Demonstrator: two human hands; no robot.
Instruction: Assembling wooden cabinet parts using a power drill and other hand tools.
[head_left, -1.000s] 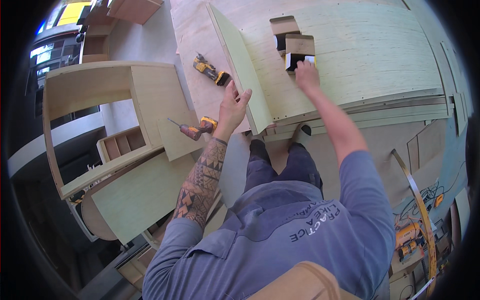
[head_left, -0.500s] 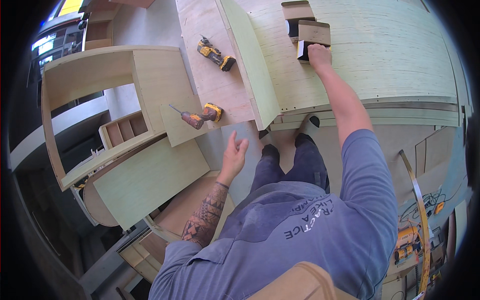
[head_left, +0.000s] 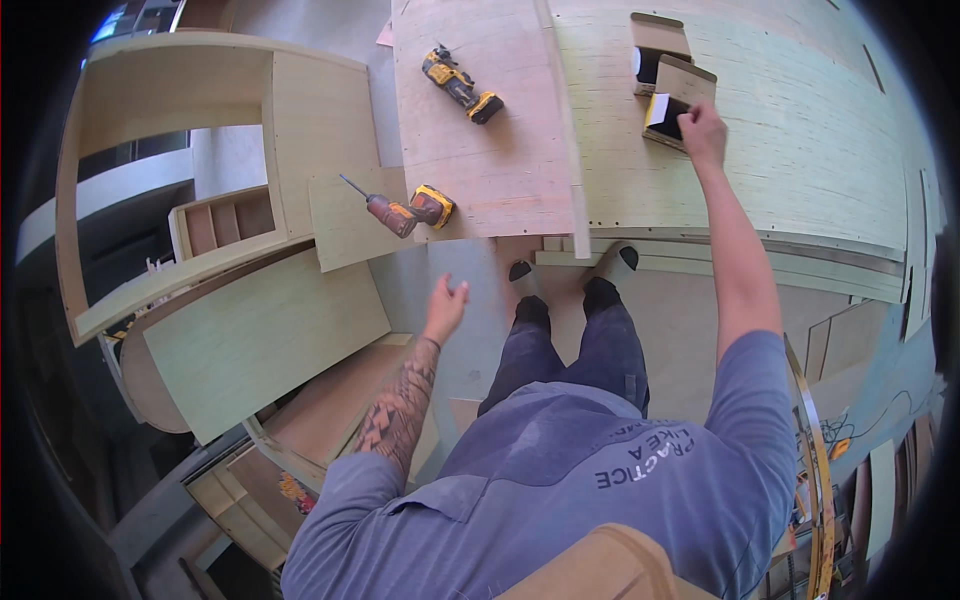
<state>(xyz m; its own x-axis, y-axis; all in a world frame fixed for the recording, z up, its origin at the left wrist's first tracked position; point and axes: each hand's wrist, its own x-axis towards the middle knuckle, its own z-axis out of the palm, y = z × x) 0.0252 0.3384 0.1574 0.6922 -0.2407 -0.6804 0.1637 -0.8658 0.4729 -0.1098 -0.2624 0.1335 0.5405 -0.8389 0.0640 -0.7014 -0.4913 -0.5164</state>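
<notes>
My right hand (head_left: 704,135) is at the near open cardboard box (head_left: 663,137), its fingers pinched together at the right side of the box's mouth. Dark contents fill that box, too small to make out. Whatever the fingers hold, if anything, is hidden. Just behind stands a second cardboard box (head_left: 677,38) with its lid up. My left hand (head_left: 445,310) hangs in the air short of the workbench, thumb and forefinger apart, with nothing visible in it. Nearest to it is a red and yellow cordless driver (head_left: 408,213) with a long bit, lying at the left plywood panel's corner.
A yellow and black cordless multi-tool (head_left: 462,86) lies on the left plywood panel (head_left: 520,170). An upright wood strip (head_left: 578,190) divides it from the right panel (head_left: 800,140). Plywood cabinet frames (head_left: 320,110) stand at left. A long yellow level (head_left: 815,470) leans at lower right.
My view has shifted, so the bench and boxes sit farther right. My right hand has risen slightly out of the near box to its right edge. The left hand still hangs free.
</notes>
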